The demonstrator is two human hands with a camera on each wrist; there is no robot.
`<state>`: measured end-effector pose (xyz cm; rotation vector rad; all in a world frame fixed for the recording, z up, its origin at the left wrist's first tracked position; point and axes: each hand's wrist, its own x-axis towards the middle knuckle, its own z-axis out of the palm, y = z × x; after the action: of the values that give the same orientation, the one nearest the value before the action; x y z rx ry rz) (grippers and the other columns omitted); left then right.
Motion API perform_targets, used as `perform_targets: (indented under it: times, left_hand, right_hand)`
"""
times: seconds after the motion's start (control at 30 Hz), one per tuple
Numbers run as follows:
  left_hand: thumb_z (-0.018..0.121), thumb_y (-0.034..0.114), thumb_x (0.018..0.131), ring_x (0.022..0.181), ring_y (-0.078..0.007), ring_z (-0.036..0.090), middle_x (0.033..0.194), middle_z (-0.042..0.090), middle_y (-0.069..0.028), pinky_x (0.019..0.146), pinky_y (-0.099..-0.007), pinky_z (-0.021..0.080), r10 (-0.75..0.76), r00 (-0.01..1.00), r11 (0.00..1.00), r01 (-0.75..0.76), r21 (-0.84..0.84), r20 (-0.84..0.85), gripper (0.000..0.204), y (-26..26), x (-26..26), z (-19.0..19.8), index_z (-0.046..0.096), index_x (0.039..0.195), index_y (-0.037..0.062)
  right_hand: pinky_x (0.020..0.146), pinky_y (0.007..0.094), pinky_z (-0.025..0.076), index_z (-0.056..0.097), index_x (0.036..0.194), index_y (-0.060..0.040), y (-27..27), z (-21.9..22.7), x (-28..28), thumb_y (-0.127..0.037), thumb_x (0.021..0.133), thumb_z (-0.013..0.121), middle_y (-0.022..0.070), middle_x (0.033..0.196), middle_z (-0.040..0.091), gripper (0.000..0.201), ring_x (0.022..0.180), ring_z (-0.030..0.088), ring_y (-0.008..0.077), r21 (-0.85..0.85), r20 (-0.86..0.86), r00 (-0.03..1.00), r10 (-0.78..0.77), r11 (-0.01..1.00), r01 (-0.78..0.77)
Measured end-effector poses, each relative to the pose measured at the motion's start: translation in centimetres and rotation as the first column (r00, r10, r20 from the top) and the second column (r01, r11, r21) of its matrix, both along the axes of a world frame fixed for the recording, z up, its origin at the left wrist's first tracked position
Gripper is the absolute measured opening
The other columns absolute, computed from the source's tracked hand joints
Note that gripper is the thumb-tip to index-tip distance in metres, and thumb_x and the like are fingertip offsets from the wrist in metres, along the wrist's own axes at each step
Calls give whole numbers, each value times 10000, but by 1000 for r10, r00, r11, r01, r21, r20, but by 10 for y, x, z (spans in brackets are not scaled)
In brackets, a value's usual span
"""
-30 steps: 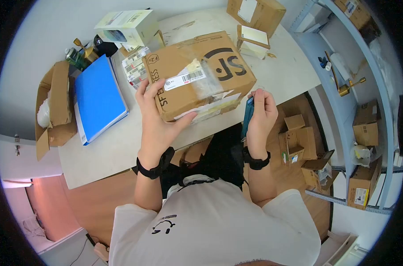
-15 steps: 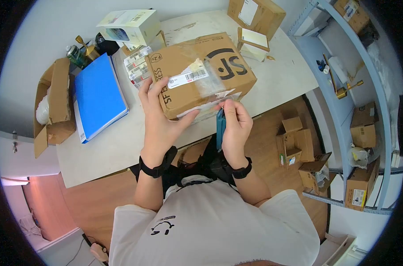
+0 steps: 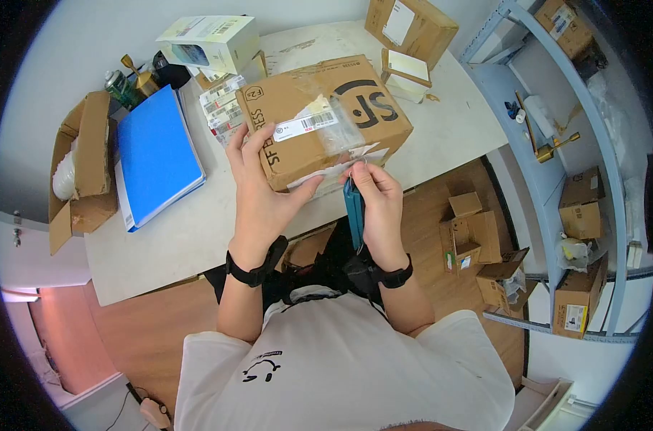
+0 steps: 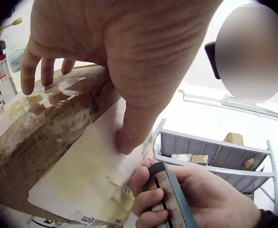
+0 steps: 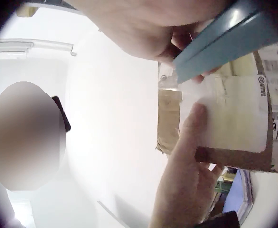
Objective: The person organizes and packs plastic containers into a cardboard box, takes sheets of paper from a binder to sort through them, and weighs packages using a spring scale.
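Note:
My left hand [image 3: 258,205] grips the near left corner of a cardboard box [image 3: 290,93] on the table, fingers over the top and left edge, thumb pressed on its labelled front side. In the left wrist view that thumb lies on a yellowish-white paper label [image 4: 77,175]. My right hand [image 3: 382,215] holds a teal spring scale [image 3: 354,212] with a graduated face, pinching its upper end. A thin metal hook [image 3: 358,164] at that end is right at the box's front top edge, by torn tape and paper. The scale hangs downward, a second hook below it.
A blue binder [image 3: 157,158] and an open carton [image 3: 96,151] lie left of the box. Behind stand a white printed box [image 3: 210,42], stacked small boxes [image 3: 222,108] and another carton [image 3: 416,32]. A grey shelf [image 3: 549,179] and floor cartons [image 3: 477,237] are at the right.
My right hand has brought the spring scale leftward from beside the box to its front edge, then slightly further left. My left hand keeps its grip on the box.

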<state>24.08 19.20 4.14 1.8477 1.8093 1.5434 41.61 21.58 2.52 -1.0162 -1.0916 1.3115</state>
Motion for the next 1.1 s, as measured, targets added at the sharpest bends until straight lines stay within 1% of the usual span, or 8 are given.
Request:
perform_targets:
  times: [0.07,0.17,0.27,0.5,0.67,0.77,0.83,1.1]
  left_hand:
    - [933,161,650,1427,-468,295,1457,314,-270,1129,-511,383,4,1000,1000,-4,-7,3,935,-1,-1,0,409,1424,116]
    - [932,154,649,1424,-467,303,1460,308,-270,1128,-508,387,-3,1000,1000,3,6,-3,933,-1,-2,0,411,1422,116]
    - [931,148,649,1420,-468,309,1464,306,-269,1126,-508,390,2,999,1000,-2,6,-32,933,-1,-2,1,411,1422,114]
    - [927,120,642,1408,-461,335,1465,309,-263,1130,-497,391,4,1000,1000,-4,15,-8,929,-1,-1,1,416,1417,117]
    - [923,110,636,1407,-451,344,1463,323,-260,1125,-492,399,-28,998,999,26,29,48,914,0,-1,2,427,1404,123]
    - [925,112,629,1405,-441,354,1463,338,-253,1110,-491,417,13,1000,1000,-13,21,-2,912,0,-3,2,434,1397,127]
    - [935,170,638,1459,-421,296,1472,342,-250,1164,-472,344,-27,1000,1000,27,-1,8,935,1,-5,2,421,1417,110]
    - [936,181,631,1442,-428,328,1474,346,-249,1154,-468,360,-29,999,999,30,-15,21,935,1,-7,2,431,1415,113]
  right_hand:
    - [671,209,431,720,899,-12,4,7,7,-273,1027,632,-17,797,658,304,720,539,49,-115,-42,995,89,989,-93]
    - [662,213,421,714,868,-16,10,9,16,-271,1014,644,-24,768,642,302,712,527,48,-82,69,982,173,982,-168]
    - [662,216,417,697,835,-14,9,6,9,-266,1009,643,-28,752,631,311,708,525,50,33,275,961,15,999,-25]
    - [661,228,429,701,837,-13,16,12,18,-255,998,651,-31,739,626,295,705,532,52,-56,193,958,211,977,-204]
    - [671,230,436,710,840,-30,29,22,35,-293,995,652,-28,758,635,310,715,545,54,-121,271,849,454,891,-438]
    - [676,227,438,712,835,-40,31,37,40,-312,994,653,-23,766,643,321,714,552,58,-228,202,809,551,830,-509]
    - [679,225,437,707,831,-45,38,34,45,-322,999,647,-24,766,640,329,717,551,58,-235,199,789,581,810,-537]
    - [686,242,455,678,930,-48,37,28,50,-360,1036,582,21,778,622,344,715,558,91,-294,91,763,640,749,-594]
